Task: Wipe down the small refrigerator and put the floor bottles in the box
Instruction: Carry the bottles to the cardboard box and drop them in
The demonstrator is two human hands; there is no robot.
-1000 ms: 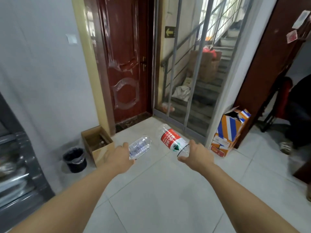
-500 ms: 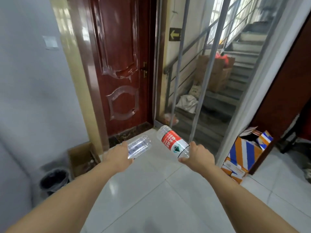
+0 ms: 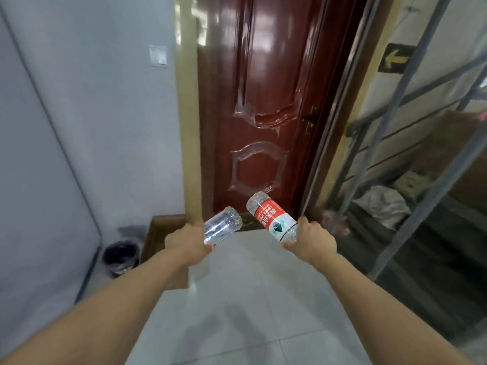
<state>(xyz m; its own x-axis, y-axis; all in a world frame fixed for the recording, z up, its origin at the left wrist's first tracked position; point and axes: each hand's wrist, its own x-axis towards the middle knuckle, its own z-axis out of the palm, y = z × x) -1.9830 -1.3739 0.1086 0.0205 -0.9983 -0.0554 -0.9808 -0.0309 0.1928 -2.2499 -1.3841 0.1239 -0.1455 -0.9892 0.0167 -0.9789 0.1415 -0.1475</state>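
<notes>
Bottles in both hands, we are carrying toward the box (image 3: 158,227) on the floor by the door frame. Our left hand (image 3: 188,245) is closed round a clear bottle (image 3: 222,225) without a label; our right hand (image 3: 312,242) is closed round the neck end of a red-label bottle (image 3: 272,216), whose base points up and away toward the door (image 3: 263,114). Both bottles tilt, well clear of the floor.

To do this step well, we judge it best to bring each hand right over the box opening before letting go — empty plastic bounces, so a low release beats a toss. The box sits just beside the bin (image 3: 121,256), so we should aim for the cardboard, not the black liner. Left bottle first, since that hand is nearer; part of the box is hidden behind our left forearm, so we cannot tell how full it is.

Against the earlier frames, the door now fills much more of the view and the striped carton at the right has gone out of sight — we have stepped closer and turned left. The grips look unchanged.
</notes>
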